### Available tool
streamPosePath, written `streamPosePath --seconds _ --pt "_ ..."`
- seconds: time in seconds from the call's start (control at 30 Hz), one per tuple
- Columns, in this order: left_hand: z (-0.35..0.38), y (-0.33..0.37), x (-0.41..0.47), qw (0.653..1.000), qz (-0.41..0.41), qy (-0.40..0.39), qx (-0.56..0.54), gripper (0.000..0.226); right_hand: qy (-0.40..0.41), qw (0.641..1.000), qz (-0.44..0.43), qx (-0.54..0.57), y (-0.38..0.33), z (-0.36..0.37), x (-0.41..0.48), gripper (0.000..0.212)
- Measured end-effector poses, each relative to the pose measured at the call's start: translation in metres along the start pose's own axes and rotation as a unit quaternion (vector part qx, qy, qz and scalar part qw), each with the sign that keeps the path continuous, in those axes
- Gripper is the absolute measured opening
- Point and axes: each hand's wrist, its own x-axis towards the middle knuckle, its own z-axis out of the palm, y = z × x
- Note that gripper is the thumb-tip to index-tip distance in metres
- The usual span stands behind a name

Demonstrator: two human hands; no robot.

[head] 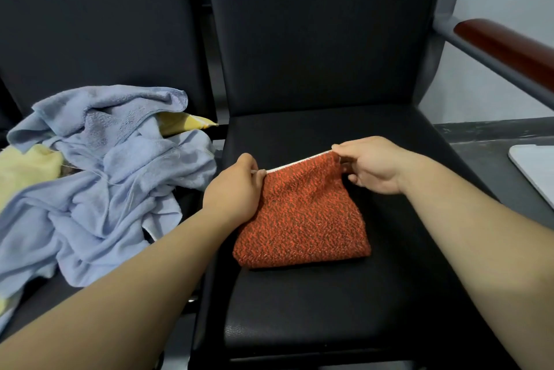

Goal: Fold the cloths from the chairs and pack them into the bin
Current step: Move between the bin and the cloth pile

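An orange-red knitted cloth (302, 219) lies partly folded on the seat of the right black chair (314, 309). Its far edge, with a white border, is lifted off the seat. My left hand (233, 187) pinches the left corner of that edge. My right hand (368, 164) pinches the right corner. The near part of the cloth rests flat on the seat. On the left chair (90, 25) lies a crumpled heap of light blue cloths (111, 178) with yellow cloth (27, 172) showing under them. No bin is in view.
A red-brown armrest (506, 46) on a grey frame runs along the right side of the chair. A white flat object (536, 172) lies on the dark floor at the far right. Black chair backs (323, 25) rise behind both seats.
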Motion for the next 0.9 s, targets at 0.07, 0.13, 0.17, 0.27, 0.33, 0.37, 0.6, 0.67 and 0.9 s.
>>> streamPosePath --seconds 0.07,0.13,0.17,0.27,0.33,0.37,0.6,0.67,0.9 --pt "0.0 0.001 0.0 1.0 0.002 -0.003 0.003 0.022 0.068 0.987 -0.041 -0.143 -0.001 0.005 0.0 0.029" --pt "0.0 0.002 0.001 1.0 -0.006 -0.002 0.0 0.021 0.125 0.927 -0.089 -0.343 0.002 0.012 0.003 0.04" --pt "0.001 0.002 0.001 1.0 -0.011 -0.001 -0.005 0.021 0.149 0.896 -0.108 -0.405 0.006 0.017 0.004 0.044" --pt "0.002 0.003 -0.002 0.999 -0.032 0.021 -0.031 0.02 0.237 0.884 -0.109 -0.387 0.014 0.02 0.008 0.035" --pt "-0.002 0.005 -0.003 0.996 -0.05 0.039 -0.068 0.025 0.253 0.889 -0.085 -0.372 0.008 0.018 0.002 0.036" --pt "-0.005 0.004 -0.002 0.993 -0.067 0.043 -0.087 0.031 0.243 0.894 -0.061 -0.372 0.003 0.018 -0.004 0.049" --pt "-0.032 0.013 -0.011 0.966 -0.155 -0.205 -0.026 0.03 0.097 0.867 0.056 -0.486 -0.002 0.044 -0.034 0.056" --pt "-0.034 0.019 -0.017 0.963 -0.166 -0.189 -0.097 0.019 0.116 0.887 0.04 -0.445 0.003 0.047 -0.035 0.04" --pt "-0.052 0.101 -0.019 0.93 -0.078 -0.04 -0.358 0.018 0.257 0.931 -0.154 -0.208 -0.025 -0.015 -0.105 0.019"
